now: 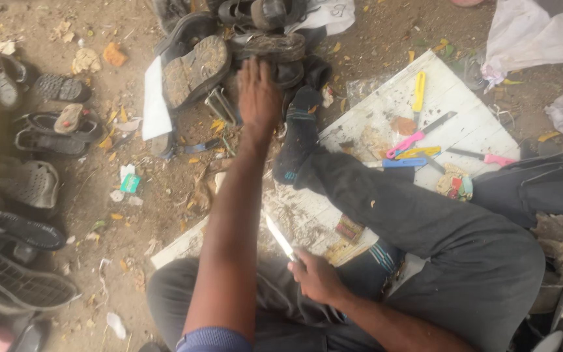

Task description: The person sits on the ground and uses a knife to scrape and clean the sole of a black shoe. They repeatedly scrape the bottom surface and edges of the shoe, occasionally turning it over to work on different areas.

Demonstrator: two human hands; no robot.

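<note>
The left hand (259, 98) stretches forward with its grip apart, fingers flat, touching the worn shoes heaped on the dirt ground (131, 215). Its palm lies nearest a dark shoe with a crusted sole (268, 45), as if sorting through the heap. Just left of that shoe an upturned boot sole (195, 68) shows a muddy, lugged tread. The right hand (317, 277) stays close to the body, well below the heap, its grip clamped on a slim knife (280, 238) whose pale blade points up and away from the lap, held clear of the legs. Right of the knife lies a white wooden board (470, 111), scuffed and strewn with scraps; a socked foot (298, 137) rests on its near edge. On the board lie a yellow-handled cutter (418, 90), a pink-handled blade (406, 144) and a blue strip (404, 163). Far left of the heap, rubber sandals (53, 130) sit scattered.
</note>
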